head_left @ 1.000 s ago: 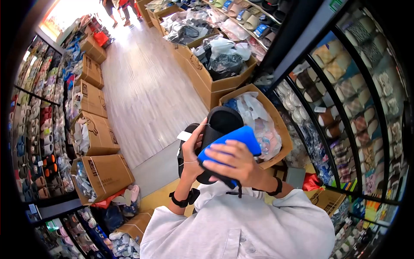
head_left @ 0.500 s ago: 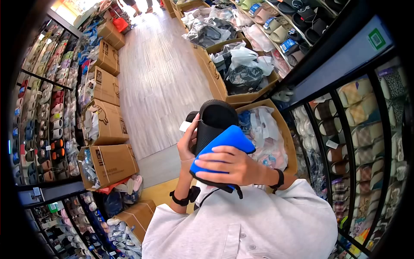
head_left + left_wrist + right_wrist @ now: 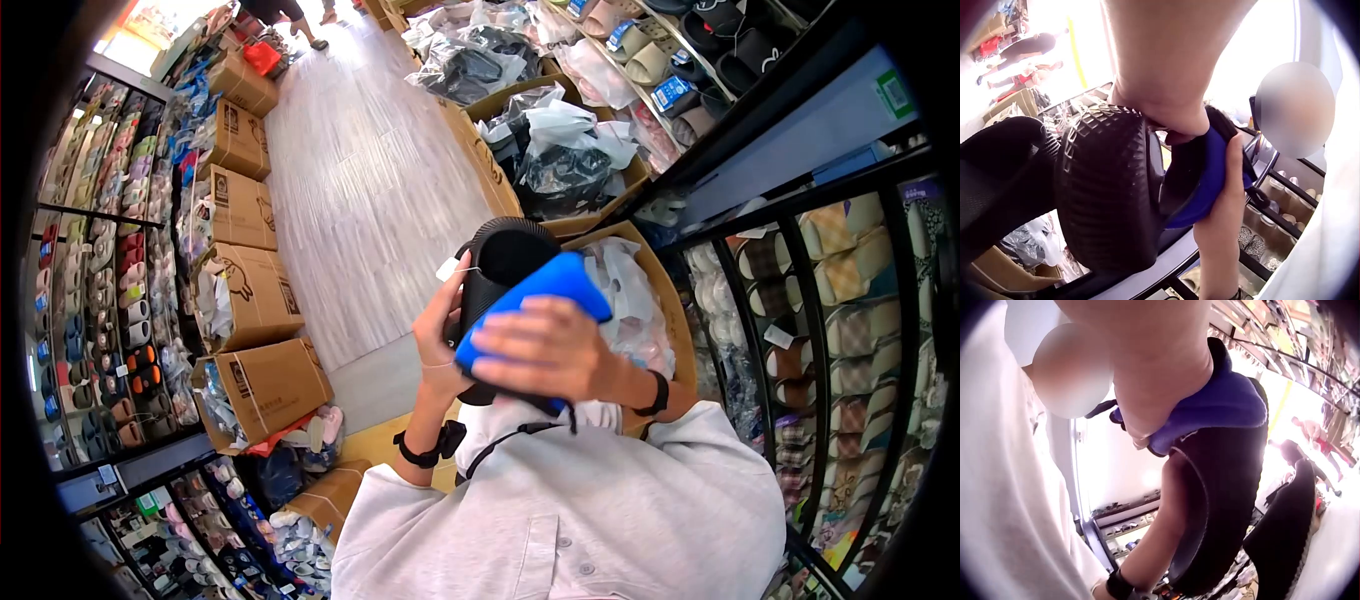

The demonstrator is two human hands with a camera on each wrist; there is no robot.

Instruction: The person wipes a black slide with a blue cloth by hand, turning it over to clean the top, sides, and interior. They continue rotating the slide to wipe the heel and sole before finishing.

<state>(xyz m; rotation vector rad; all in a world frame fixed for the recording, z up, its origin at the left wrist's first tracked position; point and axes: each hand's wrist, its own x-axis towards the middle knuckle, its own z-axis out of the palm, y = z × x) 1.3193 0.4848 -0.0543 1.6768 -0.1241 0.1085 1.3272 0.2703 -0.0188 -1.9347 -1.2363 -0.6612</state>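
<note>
A black slipper (image 3: 515,240) with a ribbed strap is in front of the chest, with a second dark slipper partly hidden behind it and a small white tag (image 3: 447,268) at its side. My left hand (image 3: 440,335) grips the slipper's left side; some fingers are hidden. A blue pad (image 3: 565,285) with a dark underside and a black cord lies slanted against the slipper. My right hand (image 3: 545,350), blurred, holds this pad with its fingers across the blue face. The left wrist view shows the slipper's textured sole (image 3: 1107,187) beside the blue pad (image 3: 1210,181).
An open carton (image 3: 672,300) of plastic-wrapped goods stands just right of the hands, more cartons beyond it. Cartons (image 3: 265,385) line the aisle's left side. Racks of slippers (image 3: 845,320) stand on both sides. A person's legs (image 3: 295,22) are at the aisle's far end.
The blue pad and right hand have shifted up and slightly right over the slipper since half a second ago. The tag has swung right. The view has turned since the first frame.
</note>
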